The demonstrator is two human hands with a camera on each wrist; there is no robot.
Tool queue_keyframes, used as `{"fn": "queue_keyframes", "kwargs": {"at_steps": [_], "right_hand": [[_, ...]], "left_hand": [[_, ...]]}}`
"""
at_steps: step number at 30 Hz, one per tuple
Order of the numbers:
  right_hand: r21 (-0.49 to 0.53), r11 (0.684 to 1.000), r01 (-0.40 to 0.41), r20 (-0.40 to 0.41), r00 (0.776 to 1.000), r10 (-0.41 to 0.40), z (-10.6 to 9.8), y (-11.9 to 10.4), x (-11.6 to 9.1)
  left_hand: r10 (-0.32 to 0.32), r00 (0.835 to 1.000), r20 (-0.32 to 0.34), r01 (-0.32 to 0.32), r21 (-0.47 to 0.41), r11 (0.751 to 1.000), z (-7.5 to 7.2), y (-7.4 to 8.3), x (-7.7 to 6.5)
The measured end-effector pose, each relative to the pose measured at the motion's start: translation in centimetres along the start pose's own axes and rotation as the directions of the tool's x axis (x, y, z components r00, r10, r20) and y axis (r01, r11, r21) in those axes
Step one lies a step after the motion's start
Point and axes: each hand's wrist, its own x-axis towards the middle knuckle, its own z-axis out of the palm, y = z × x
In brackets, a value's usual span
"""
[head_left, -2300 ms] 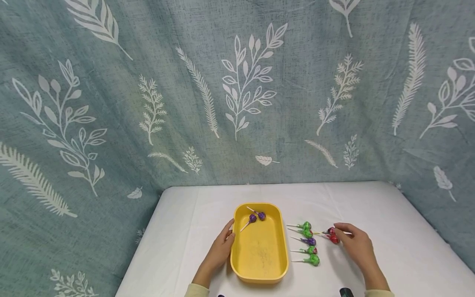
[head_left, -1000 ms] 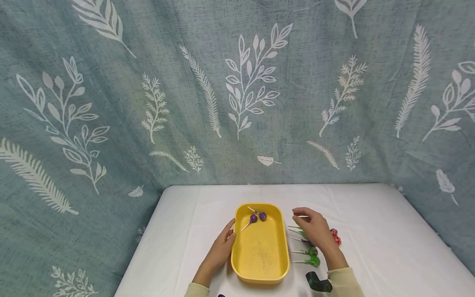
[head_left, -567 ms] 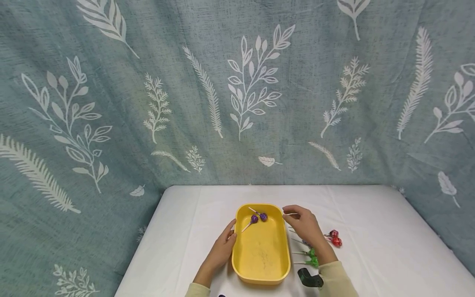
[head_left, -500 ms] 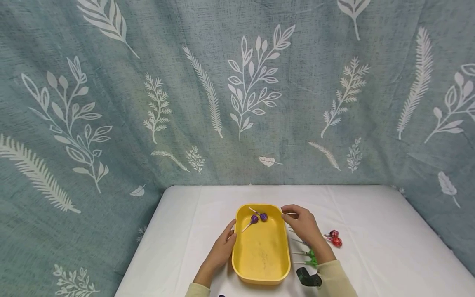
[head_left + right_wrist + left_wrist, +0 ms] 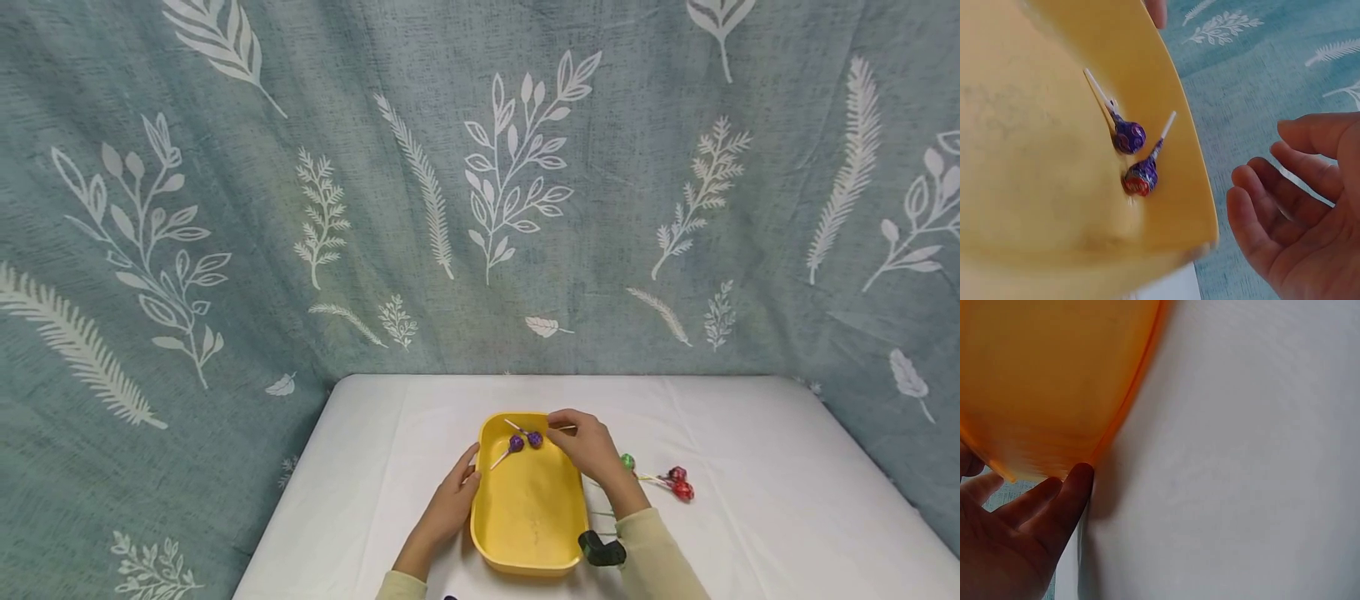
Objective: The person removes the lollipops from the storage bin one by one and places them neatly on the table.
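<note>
A yellow tray (image 5: 529, 537) sits on the white table with two purple-wrapped lollipops, one (image 5: 515, 444) nearer my left hand and the other (image 5: 535, 439) towards the far right corner. My left hand (image 5: 448, 504) rests along the tray's left side, fingers extended against its wall; in the left wrist view the fingertips (image 5: 1082, 472) touch the tray edge. My right hand (image 5: 587, 446) hovers over the tray's far right corner, thumb and fingers apart. The right wrist view shows that hand (image 5: 1310, 206) loosely curved with nothing between its fingers, beside the purple lollipops (image 5: 1141, 178).
Right of the tray, two red lollipops (image 5: 681, 485) lie together. A green lollipop (image 5: 627, 461) shows beside my right forearm, which hides most of its row. A dark wrist camera (image 5: 602, 550) sits at the right sleeve. Behind the table hangs a leaf-patterned curtain (image 5: 420, 333).
My right hand has moved left from beside the red lollipops, across the row, to above the tray's far right corner. The left hand and tray stay in place.
</note>
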Motion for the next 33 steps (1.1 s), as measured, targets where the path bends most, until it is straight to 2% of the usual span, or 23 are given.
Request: {"fn": "queue_keyframes", "kwargs": {"at_steps": [11, 18, 25, 33], "right_hand": [[-0.094, 0.994, -0.049, 0.054, 0.997, 0.054, 2.0, -0.5, 1.6], [-0.159, 0.986, -0.051, 0.091, 0.994, 0.066, 3.7, -0.8, 2.5], [-0.212, 0.973, -0.094, 0.071, 0.991, 0.112, 4.8, -0.6, 3.0], [-0.236, 0.97, -0.057, 0.055, 0.996, 0.072, 5.7, 0.4, 3.4]], "left_hand": [[-0.004, 1.0, -0.004, 0.004, 0.008, 1.0, 0.1, -0.1, 0.0], [0.0, 1.0, 0.006, 0.0, 0.024, 1.0, 0.0, -0.1, 0.0], [0.008, 1.0, 0.0, -0.008, 0.049, 0.999, 0.0, -0.2, 0.0], [0.013, 1.0, -0.004, -0.013, 0.04, 0.999, 0.0, -0.2, 0.1]]}}
